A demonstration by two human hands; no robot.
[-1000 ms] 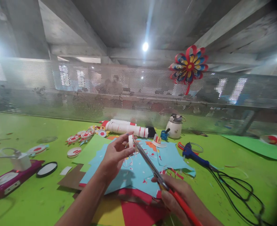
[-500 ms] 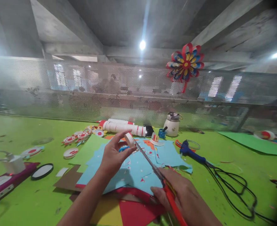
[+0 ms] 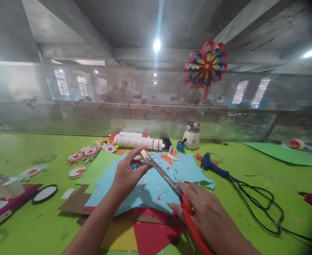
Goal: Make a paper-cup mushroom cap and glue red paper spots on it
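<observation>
Between thumb and fingertips, my left hand [image 3: 129,171] pinches a small white paper piece [image 3: 144,154] with a little red on it. My right hand [image 3: 198,209] is wrapped round the red handles of a pair of scissors [image 3: 163,172]. The scissor blades point up and left, their tips at the white piece, and look nearly closed. Below both hands lie light blue sheets [image 3: 134,193] strewn with small white and red scraps. Under them are red [image 3: 156,235], yellow [image 3: 121,236] and brown sheets.
A blue glue gun [image 3: 215,168] with a black cable lies right. Behind are white paper rolls [image 3: 137,141], a blue jar [image 3: 180,146] and a bottle [image 3: 191,137]. Decorated discs [image 3: 89,152], a black-rimmed disc [image 3: 45,193] and a power strip [image 3: 9,207] are left.
The white piece has turned and shows a narrower side, with the scissor blades closer together against it. The whole view has shifted slightly.
</observation>
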